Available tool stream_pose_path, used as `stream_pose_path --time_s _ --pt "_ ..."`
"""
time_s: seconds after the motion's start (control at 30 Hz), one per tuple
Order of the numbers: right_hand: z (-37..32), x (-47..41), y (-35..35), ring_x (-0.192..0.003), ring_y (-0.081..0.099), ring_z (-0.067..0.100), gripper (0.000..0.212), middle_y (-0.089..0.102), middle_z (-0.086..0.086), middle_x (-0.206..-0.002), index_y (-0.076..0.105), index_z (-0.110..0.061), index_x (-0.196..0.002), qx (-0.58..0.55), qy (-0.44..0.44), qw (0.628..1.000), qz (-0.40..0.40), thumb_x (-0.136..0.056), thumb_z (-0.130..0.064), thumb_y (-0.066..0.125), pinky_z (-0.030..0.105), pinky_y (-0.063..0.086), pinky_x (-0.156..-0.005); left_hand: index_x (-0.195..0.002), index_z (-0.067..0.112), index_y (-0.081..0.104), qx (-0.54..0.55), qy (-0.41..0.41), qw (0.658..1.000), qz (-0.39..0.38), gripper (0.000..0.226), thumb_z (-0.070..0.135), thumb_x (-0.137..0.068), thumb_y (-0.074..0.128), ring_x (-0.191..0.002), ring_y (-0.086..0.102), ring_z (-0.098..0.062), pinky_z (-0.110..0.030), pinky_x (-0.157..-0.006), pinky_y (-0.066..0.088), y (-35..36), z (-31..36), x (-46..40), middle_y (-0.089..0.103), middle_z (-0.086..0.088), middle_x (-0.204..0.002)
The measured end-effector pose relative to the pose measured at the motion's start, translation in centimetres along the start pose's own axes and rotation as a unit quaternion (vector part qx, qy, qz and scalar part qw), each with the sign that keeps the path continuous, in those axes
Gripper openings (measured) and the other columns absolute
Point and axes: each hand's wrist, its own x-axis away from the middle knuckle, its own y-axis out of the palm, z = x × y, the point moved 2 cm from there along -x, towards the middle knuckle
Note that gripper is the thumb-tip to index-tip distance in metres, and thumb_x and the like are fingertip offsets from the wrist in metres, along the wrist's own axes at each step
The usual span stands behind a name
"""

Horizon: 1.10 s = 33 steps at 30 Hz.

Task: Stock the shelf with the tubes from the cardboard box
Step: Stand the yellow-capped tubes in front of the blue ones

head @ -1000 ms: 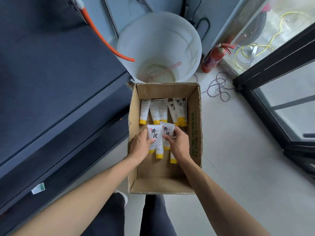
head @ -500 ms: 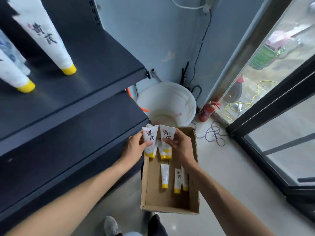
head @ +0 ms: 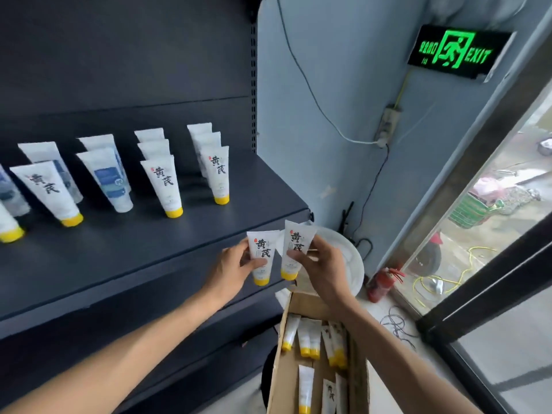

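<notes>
My left hand [head: 231,268] grips a white tube with a yellow cap [head: 262,255], held cap down. My right hand [head: 321,268] grips a second such tube [head: 295,246], with another white edge showing behind it. Both hands hover just off the front right corner of the dark shelf [head: 143,252]. Rows of white tubes stand cap down on that shelf [head: 162,183]. Below the hands, the open cardboard box [head: 283,375] on the floor holds several more tubes [head: 307,336].
A white bucket [head: 349,261] stands behind the box, beside a red fire extinguisher [head: 383,282]. Lower dark shelves run under the stocked one. A glass door with a black frame [head: 478,294] fills the right side. Loose cables lie on the floor [head: 397,324].
Both hands lifted the tubes out of the box and up to shelf height. The view has tilted up from the box to the stocked shelf.
</notes>
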Motion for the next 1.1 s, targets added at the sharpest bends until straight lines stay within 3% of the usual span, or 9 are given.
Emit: stream_pose_path --time_s 0.1,0.23,0.37,0.57,0.8,0.97,1.1 --pt "-3.6 -1.4 1.8 -0.084 0.069 0.009 0.017 0.075 -0.017 -0.093 0.068 -0.030 -0.096 -0.020 -0.023 0.999 -0.014 -0.085 -0.018 0.075 0.022 0.054 -0.074 -0.111 0.018 0.062 0.030 0.015 0.999 0.023 0.021 0.021 -0.092 0.070 -0.089 0.066 0.009 -0.007 -0.072 0.048 -3.5 1.2 0.4 0.072 0.014 -0.107" --pt "-7.8 -2.9 5.0 -0.087 0.071 0.013 0.018 0.076 -0.010 -0.096 0.069 -0.021 -0.102 -0.058 -0.049 0.996 -0.052 -0.086 -0.013 0.074 0.031 0.057 -0.079 -0.111 0.025 0.064 0.056 0.025 0.996 0.063 0.022 0.024 -0.090 0.071 -0.091 0.070 0.001 -0.019 -0.079 0.052 -8.6 1.6 1.3 0.075 0.014 -0.103" --pt "-11.3 -3.9 8.7 -0.086 0.071 0.009 0.020 0.076 -0.012 -0.094 0.069 -0.019 -0.102 -0.091 -0.068 0.990 -0.082 -0.086 -0.009 0.073 0.018 0.054 -0.072 -0.113 0.024 0.067 0.041 0.048 0.991 0.118 0.027 0.024 -0.087 0.075 -0.092 0.070 0.000 -0.018 -0.079 0.055 -13.7 1.5 2.6 0.075 0.015 -0.104" --pt "-14.3 -4.4 14.1 -0.088 0.071 0.007 0.023 0.076 -0.011 -0.097 0.069 -0.020 -0.105 -0.093 -0.080 0.984 -0.126 -0.085 -0.012 0.074 0.017 0.053 -0.073 -0.117 0.021 0.068 0.051 0.047 0.981 0.179 0.032 0.024 -0.085 0.074 -0.095 0.069 0.001 -0.013 -0.079 0.053 -20.2 -0.4 5.5 0.073 0.016 -0.108" --pt "-15.9 -4.6 20.2 -0.096 0.070 0.015 0.020 0.075 -0.011 -0.099 0.068 -0.025 -0.101 -0.079 -0.084 0.978 -0.176 -0.084 -0.018 0.075 0.035 0.055 -0.087 -0.111 0.039 0.064 0.063 0.013 0.970 0.236 0.028 0.024 -0.088 0.072 -0.103 0.067 0.003 -0.017 -0.086 0.052 -26.1 -3.5 9.7 0.071 0.028 -0.109" --pt "-17.1 -4.9 24.8 -0.088 0.069 0.004 0.018 0.075 -0.011 -0.097 0.068 -0.019 -0.100 -0.055 -0.086 0.974 -0.203 -0.084 -0.017 0.076 0.025 0.056 -0.079 -0.107 0.042 0.061 0.060 -0.008 0.962 0.268 0.028 0.020 -0.091 0.069 -0.100 0.065 0.011 -0.008 -0.079 0.049 -29.3 -5.0 12.2 0.067 0.040 -0.100" --pt "-17.2 -6.0 27.4 -0.081 0.067 0.000 0.016 0.074 -0.011 -0.092 0.067 -0.017 -0.098 -0.020 -0.096 0.973 -0.207 -0.085 -0.014 0.075 0.014 0.051 -0.069 -0.110 0.040 0.061 0.078 -0.014 0.955 0.286 0.029 0.018 -0.092 0.068 -0.104 0.064 0.010 -0.007 -0.080 0.049 -30.9 -6.0 13.5 0.067 0.038 -0.105"
